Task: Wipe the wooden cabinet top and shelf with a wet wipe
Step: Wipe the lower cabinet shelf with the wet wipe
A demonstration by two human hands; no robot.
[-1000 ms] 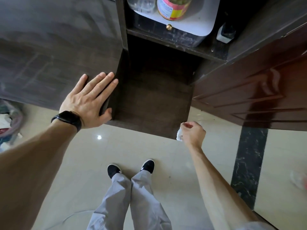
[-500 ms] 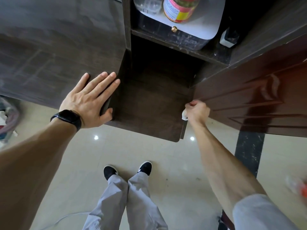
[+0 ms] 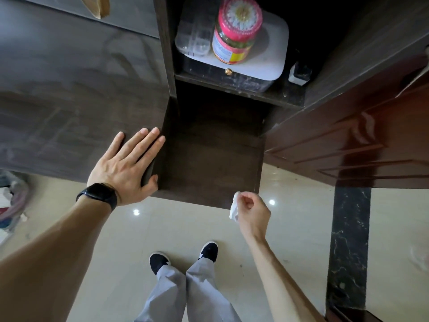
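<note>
The dark wooden cabinet top (image 3: 69,94) fills the left of the view, streaked with wipe marks. My left hand (image 3: 126,167) lies flat on its front right corner, fingers spread, a black watch on the wrist. To its right sits the lower dark shelf (image 3: 209,163), bare. My right hand (image 3: 251,212) is shut on a crumpled white wet wipe (image 3: 234,209), held just off the shelf's front right corner, above the floor.
An upper shelf holds a white lidded box (image 3: 269,54) with a pink-lidded jar (image 3: 235,31) and a clear plastic case (image 3: 195,36) on it. A glossy reddish-brown door (image 3: 359,145) stands on the right. Below are the tiled floor and my feet.
My right hand with the wipe has drawn back from the shelf's right edge to its front corner. The view has tilted up, showing more of the upper shelf. My left hand has stayed put.
</note>
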